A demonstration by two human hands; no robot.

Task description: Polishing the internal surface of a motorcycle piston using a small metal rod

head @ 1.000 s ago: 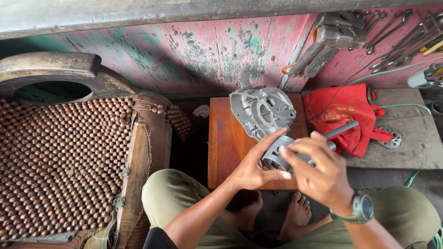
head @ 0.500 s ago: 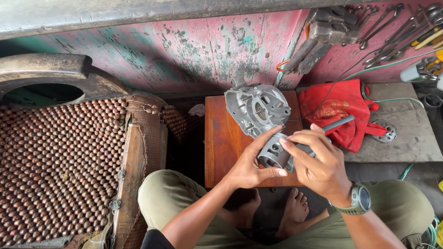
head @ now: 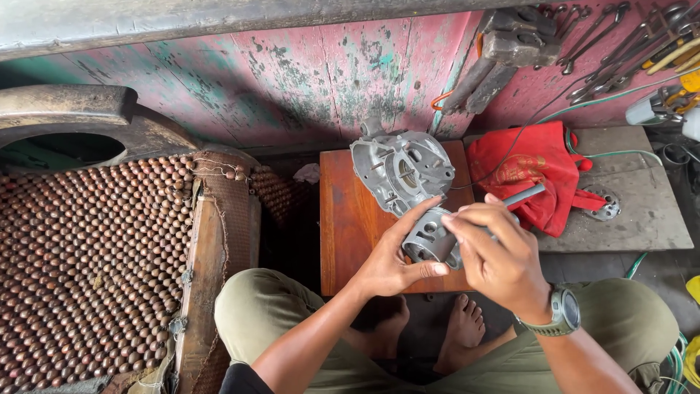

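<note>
The left hand (head: 390,263) cups a grey metal cylinder (head: 432,237); the right hand (head: 496,252) now closes over its top, fingers nearer its rim than before, above the wooden surface (head: 350,219) bearing an aluminium housing (head: 401,169).

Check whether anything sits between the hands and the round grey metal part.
Nothing visible does. The left hand cradles the round grey metal part from below and the right hand grips it from the side, above the wooden board; the metal housing lies apart, behind.

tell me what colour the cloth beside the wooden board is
Red, with a faint yellow print; the cloth shows in the head view.
</note>
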